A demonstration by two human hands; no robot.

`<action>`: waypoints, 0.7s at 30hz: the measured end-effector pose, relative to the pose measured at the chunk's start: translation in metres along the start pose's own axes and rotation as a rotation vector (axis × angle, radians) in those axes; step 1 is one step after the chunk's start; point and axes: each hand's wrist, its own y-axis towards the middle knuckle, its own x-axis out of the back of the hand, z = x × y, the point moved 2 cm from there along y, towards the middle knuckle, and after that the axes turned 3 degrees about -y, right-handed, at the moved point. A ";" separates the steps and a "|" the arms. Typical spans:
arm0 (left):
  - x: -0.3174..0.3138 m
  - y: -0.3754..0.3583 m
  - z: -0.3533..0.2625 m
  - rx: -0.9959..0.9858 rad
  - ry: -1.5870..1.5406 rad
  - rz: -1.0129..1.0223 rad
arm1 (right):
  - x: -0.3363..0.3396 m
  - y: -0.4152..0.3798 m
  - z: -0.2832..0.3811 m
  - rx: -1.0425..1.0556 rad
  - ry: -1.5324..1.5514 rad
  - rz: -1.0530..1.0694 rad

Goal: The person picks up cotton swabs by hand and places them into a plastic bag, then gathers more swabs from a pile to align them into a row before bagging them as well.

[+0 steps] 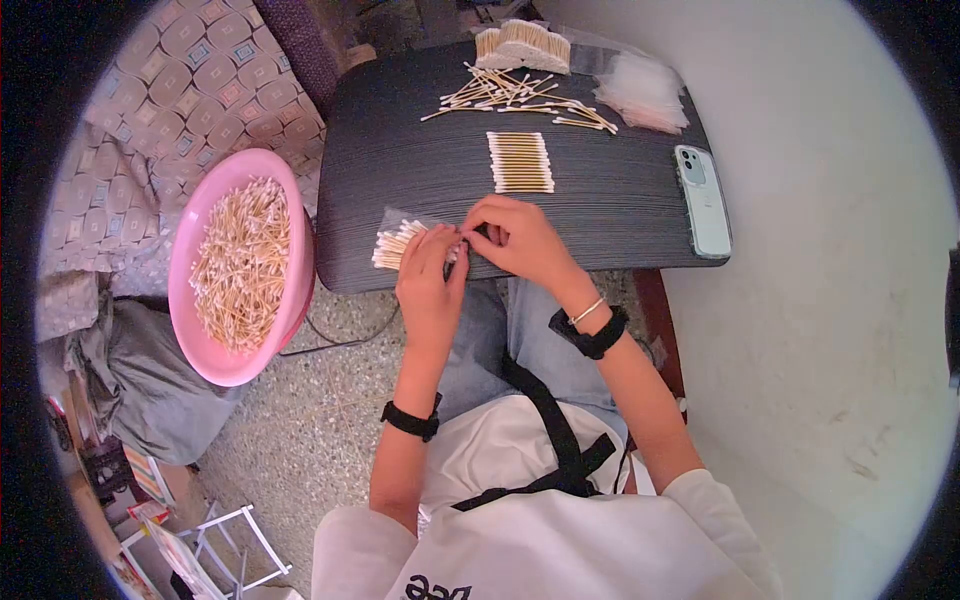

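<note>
At the near edge of a dark, lined surface, a packet of cotton swabs is lying flat beneath a person's hands, its sticks running roughly left to right with a slight slant and one set of white tips pointing left. Clear plastic is showing around the pale wooden sticks, its corner jutting toward the far side; the fingers are hiding the right part. The left hand is gripping the packet under bent fingers, while the right hand is pinching its right end between thumb and fingertips. Beyond them, a neat row of swabs is lying before a loose scatter, with stacked bundles and clear bags sitting farther back. A phone is resting at the right edge, and a swab-filled pink basin is standing left of the surface.
</note>
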 end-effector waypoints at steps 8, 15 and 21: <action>-0.001 0.002 0.002 0.073 -0.056 -0.041 | 0.001 -0.002 -0.002 0.006 0.044 -0.045; -0.002 0.002 0.001 0.164 -0.069 -0.062 | 0.002 -0.002 0.001 -0.028 0.067 -0.036; 0.000 0.002 -0.004 0.028 0.028 -0.032 | 0.001 -0.001 -0.002 -0.036 0.089 -0.063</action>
